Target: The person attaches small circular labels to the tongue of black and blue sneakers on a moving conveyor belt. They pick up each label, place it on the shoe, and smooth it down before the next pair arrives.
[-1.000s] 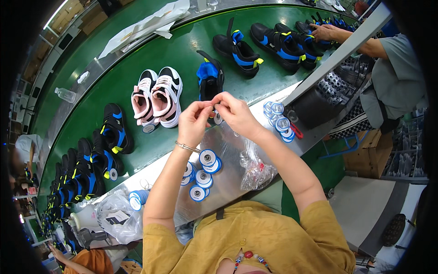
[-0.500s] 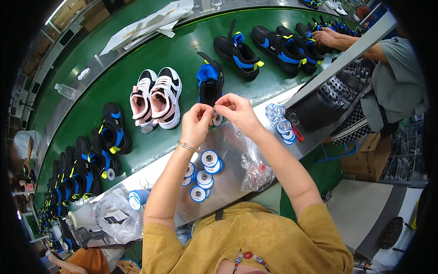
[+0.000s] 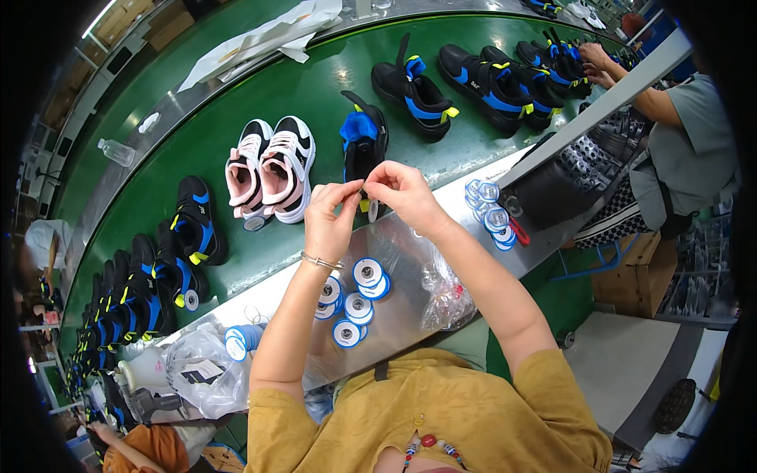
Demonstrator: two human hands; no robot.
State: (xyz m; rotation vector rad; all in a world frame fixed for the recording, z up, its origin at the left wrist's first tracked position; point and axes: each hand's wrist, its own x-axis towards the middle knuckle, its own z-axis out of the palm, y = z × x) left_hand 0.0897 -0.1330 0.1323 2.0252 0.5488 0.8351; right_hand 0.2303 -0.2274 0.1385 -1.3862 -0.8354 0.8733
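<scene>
Above the heel of a black shoe with a blue lining (image 3: 363,146), my two hands meet at their fingertips. My left hand (image 3: 330,217) has thumb and fingers closed in a pinch, and my right hand (image 3: 404,197) pinches right beside it. What sits between the fingertips is too small to make out. A round tag (image 3: 373,210) hangs just below them at the shoe's heel, by the yellow pull loop (image 3: 364,205). Several round white tags with blue rims (image 3: 367,273) lie on the metal table (image 3: 398,315) between my forearms.
Pink-and-white shoes (image 3: 285,169) stand left of the black shoe. More black-and-blue shoes (image 3: 193,221) line the green conveyor (image 3: 315,87). Blue-and-white tags (image 3: 490,213) lie at right, clear plastic (image 3: 445,296) nearer. A co-worker's hands (image 3: 599,63) handle shoes beyond a slanted post (image 3: 599,102).
My left hand's fingers have straightened and reach further right, while my right hand shifts slightly left. The round tag hangs slightly lower. The co-worker's hands have moved right.
</scene>
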